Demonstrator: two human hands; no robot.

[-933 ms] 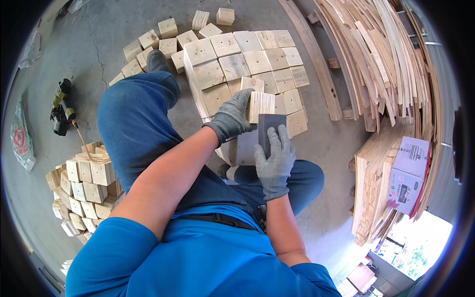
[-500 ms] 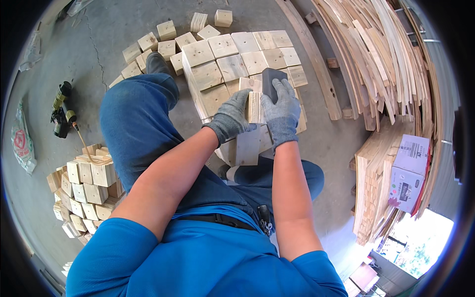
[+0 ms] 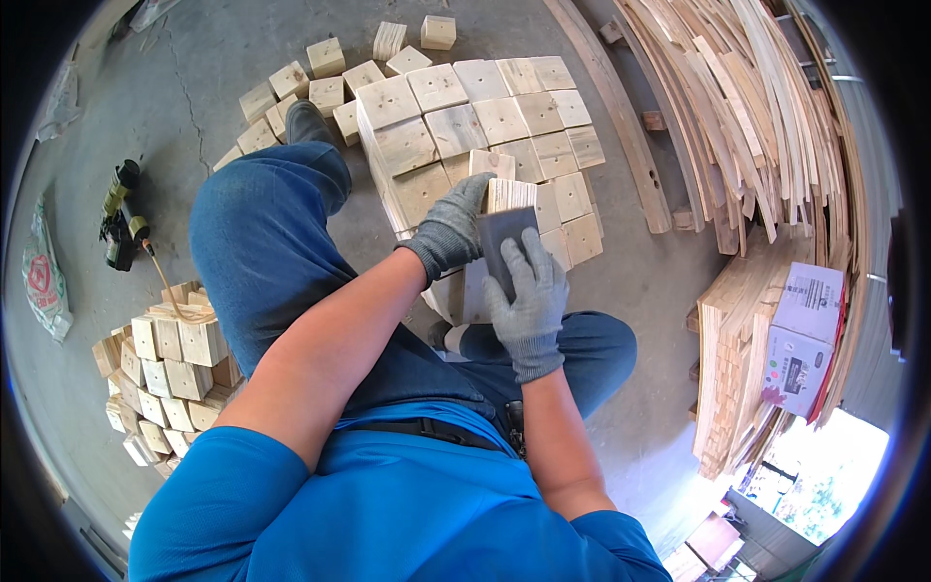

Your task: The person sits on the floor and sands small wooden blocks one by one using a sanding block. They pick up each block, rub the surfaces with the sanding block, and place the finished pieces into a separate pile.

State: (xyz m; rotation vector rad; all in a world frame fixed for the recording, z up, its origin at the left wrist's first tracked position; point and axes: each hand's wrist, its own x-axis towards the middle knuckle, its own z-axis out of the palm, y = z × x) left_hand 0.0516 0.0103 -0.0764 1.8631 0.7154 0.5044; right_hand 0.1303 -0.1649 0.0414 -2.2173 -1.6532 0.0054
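Observation:
My left hand (image 3: 451,225), in a grey knit glove, grips a pale wooden block (image 3: 511,196) from its left side. Grooved, layered-looking grain shows on the face turned up. Against the near part of that face lies a dark grey sanding block (image 3: 504,231). My right hand (image 3: 533,303), gloved too, holds it from the near right side with its fingers laid along its top. Under both hands spreads a close-packed stack of wooden blocks (image 3: 504,121), several with a small hole in the middle. Another block (image 3: 492,163) sits just beyond the held one.
Loose blocks (image 3: 327,58) lie beyond my left foot. A heap of blocks (image 3: 179,339) stands at the left, near a power tool (image 3: 118,218) and a plastic bag (image 3: 44,276). Long wooden strips (image 3: 718,107), a beam (image 3: 621,116) and a carton (image 3: 803,330) are at the right.
My right hand has brought the sanding block toward me and to the left, from the wooden block's far right side onto its upper face. The left hand keeps its grip.

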